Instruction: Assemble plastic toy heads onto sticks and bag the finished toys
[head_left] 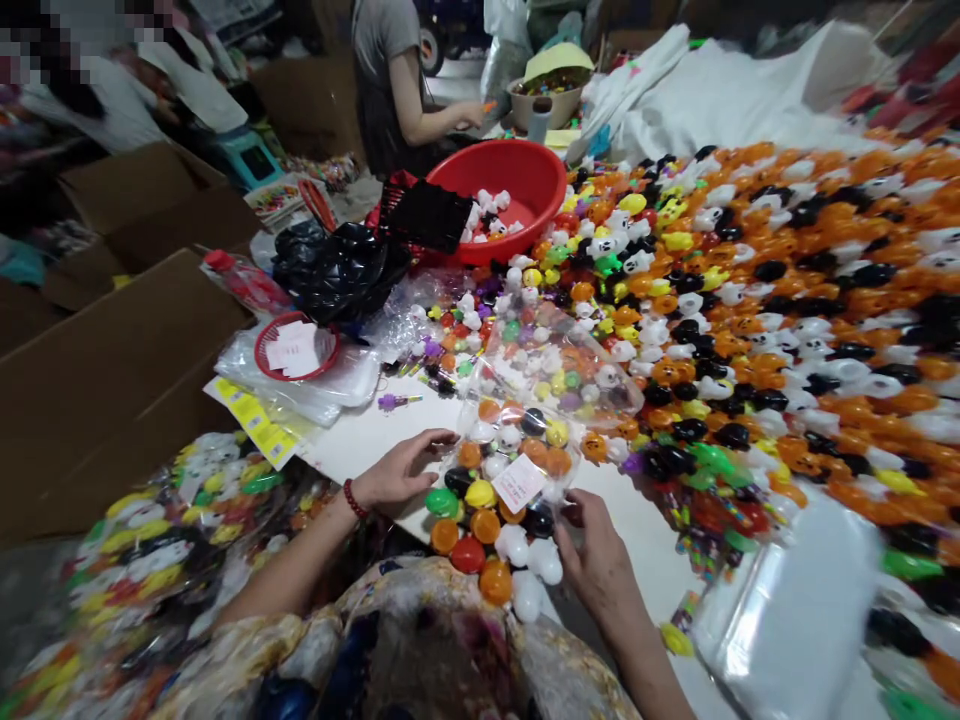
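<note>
A clear plastic bag (480, 461) of small round toys in orange, white, black, yellow, green and red lies between my hands at the table's near edge. Its bottom faces my body, and its loose upper part spreads away over the pile. A small white printed label (520, 483) shows in it. At the bag's left side is my left hand (409, 468), fingers apart and curved towards it, with a red bead bracelet on the wrist. My right hand (592, 545) is against the right side, thumb and fingers apart; some fingertips are hidden.
A large heap of toys (750, 330) covers the right side. Flat clear bags (795, 590) lie at lower right. Left are a small red basket (296, 347) of labels and a black plastic bag (337, 265). Behind stand a red basin (525, 165) and a person (394, 80). Cardboard boxes (112, 390) fill the left.
</note>
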